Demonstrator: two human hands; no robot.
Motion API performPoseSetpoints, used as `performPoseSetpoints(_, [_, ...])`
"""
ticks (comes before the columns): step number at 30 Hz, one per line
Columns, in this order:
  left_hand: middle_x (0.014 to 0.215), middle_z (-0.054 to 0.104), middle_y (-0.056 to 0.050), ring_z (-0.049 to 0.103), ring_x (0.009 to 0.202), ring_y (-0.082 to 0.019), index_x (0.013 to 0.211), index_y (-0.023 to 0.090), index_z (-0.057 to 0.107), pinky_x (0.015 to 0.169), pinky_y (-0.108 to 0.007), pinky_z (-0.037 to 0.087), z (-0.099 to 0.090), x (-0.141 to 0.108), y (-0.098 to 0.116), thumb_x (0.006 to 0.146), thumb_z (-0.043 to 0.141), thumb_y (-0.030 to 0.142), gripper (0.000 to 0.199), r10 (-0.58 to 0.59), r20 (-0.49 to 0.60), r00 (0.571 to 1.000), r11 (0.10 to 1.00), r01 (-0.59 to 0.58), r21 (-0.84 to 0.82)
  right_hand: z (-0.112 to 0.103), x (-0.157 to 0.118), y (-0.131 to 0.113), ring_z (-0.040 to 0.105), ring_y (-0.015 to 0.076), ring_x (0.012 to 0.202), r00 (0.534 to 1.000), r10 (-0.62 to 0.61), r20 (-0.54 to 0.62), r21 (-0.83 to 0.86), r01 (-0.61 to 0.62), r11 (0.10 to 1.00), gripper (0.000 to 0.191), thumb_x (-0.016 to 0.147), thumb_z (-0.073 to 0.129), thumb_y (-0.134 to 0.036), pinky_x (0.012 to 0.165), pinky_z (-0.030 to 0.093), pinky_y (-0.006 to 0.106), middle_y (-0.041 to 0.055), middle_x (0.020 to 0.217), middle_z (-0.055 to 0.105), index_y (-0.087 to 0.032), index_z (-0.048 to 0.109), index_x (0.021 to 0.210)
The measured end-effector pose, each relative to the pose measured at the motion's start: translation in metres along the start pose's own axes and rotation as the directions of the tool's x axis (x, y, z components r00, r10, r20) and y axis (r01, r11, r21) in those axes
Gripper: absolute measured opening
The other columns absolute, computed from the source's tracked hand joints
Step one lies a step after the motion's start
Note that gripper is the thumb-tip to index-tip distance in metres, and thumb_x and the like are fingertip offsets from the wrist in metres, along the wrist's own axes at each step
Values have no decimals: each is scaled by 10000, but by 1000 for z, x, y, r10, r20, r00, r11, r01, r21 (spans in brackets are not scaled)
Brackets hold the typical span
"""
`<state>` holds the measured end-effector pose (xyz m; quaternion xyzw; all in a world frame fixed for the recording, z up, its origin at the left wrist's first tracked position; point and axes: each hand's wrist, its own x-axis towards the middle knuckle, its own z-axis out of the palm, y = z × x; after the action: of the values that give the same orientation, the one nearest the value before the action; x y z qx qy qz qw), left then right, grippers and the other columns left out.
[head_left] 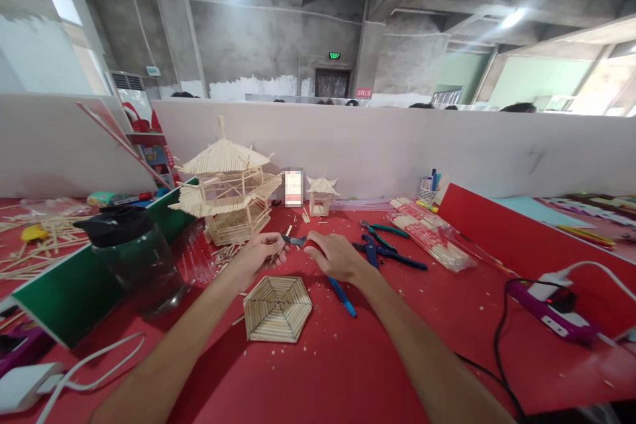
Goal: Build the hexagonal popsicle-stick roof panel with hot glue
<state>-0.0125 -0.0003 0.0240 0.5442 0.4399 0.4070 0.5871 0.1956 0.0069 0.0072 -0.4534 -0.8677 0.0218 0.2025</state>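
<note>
Right hand [334, 257]: closed around a red-handled tool [310, 243]. Left hand [268, 252]: fingers pinched at the tool's dark tip — any small piece there is indistinct. A polygonal stick panel [277, 309] lies below both hands, toward the near edge of the red desk [348, 371]. A large stick pavilion [231, 195] and dark-lidded jug [139, 265] stand left; blue-handled pliers [371, 250] lie right. Toward the far right corner, a mesh cup [427, 193] contains pens; clear packaging [460, 258] contains sticks. A pale partition [368, 146] borders the far edge.
</note>
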Motion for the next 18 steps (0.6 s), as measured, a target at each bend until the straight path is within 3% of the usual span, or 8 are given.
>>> performPoseSetpoints(11, [546,565,9,456,472,-60,675,129,591,479,-154,342,-5,5,-6,735,703,291,206,-15,-4,1000,999,15,37,7,2,5,599,211,757,1000,24,6,-113,-23,993,307,983,341,-432,595,199,276,54,858,681,-214,549,1046])
performPoseSetpoints(18, [509,459,39,359,399,-24,667,109,575,393,-115,253,0,10,-7,818,570,179,167,-154,-21,988,972,148,-185,8,11,15,604,221,800,1000,27,-3,-160,-28,987,344,980,319,-447,613,240,273,71,919,691,-213,559,1059])
